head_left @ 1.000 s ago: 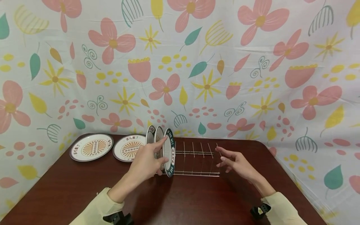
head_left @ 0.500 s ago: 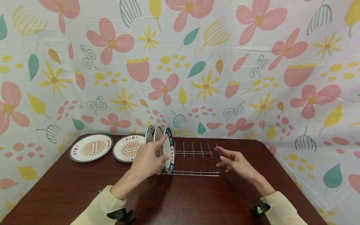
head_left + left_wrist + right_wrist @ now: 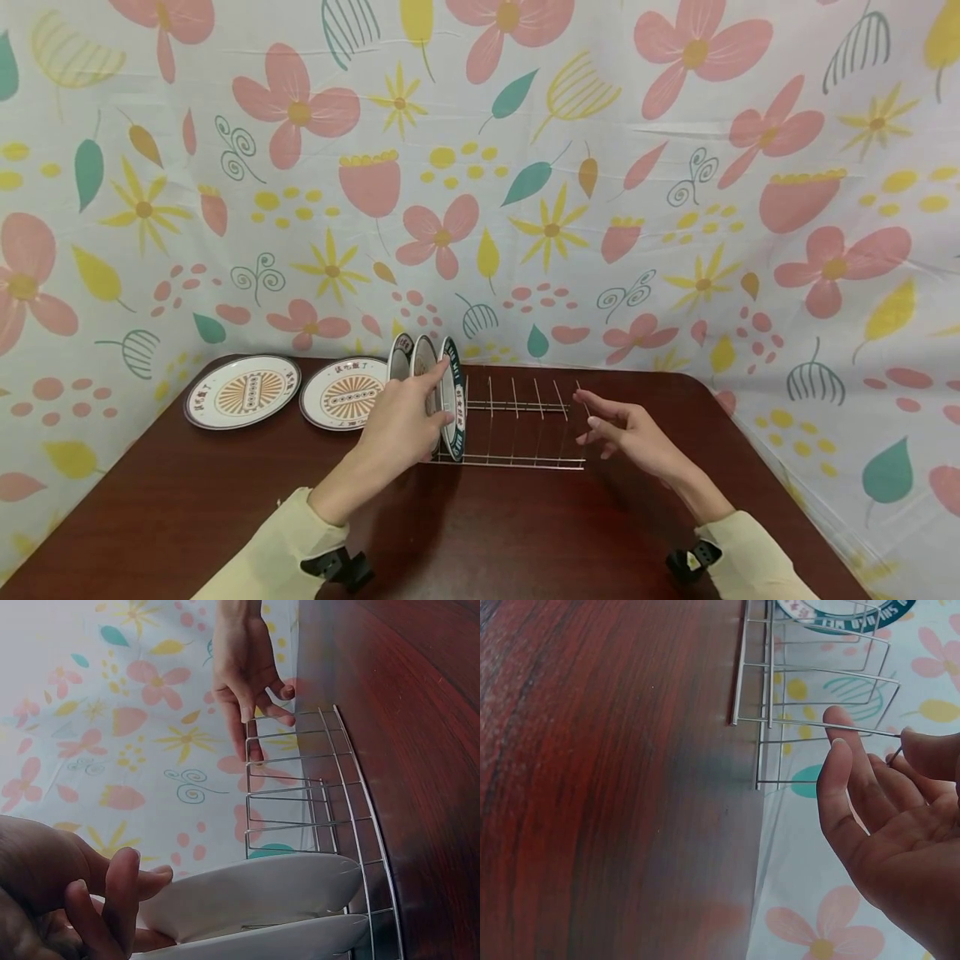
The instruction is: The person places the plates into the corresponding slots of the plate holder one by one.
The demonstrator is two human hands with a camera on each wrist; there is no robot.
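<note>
My left hand (image 3: 397,421) pinches a white plate with a dark green rim (image 3: 460,408), thumb on its face and other fingers behind. That plate stands on edge in a wire dish rack (image 3: 525,467). Left of it two more plates stand upright, the middle plate (image 3: 423,354) and the leftmost plate (image 3: 400,360), both partly behind my hand. At the rack's right end, my right hand (image 3: 633,437) holds the end wire between thumb and fingers. In the left wrist view the white undersides of two plates (image 3: 259,892) show beside my fingers.
Two flat plates with orange sunburst centres, one at far left (image 3: 243,393) and one nearer the rack (image 3: 341,396), lie on the dark red-brown table (image 3: 540,533). The rack's right part has upright wires with gaps. A flowered cloth (image 3: 480,167) hangs behind.
The green-rimmed plate has shifted slightly up and back in the rack, its lower edge a little higher in view. My left forearm has edged right. The right hand keeps its place.
</note>
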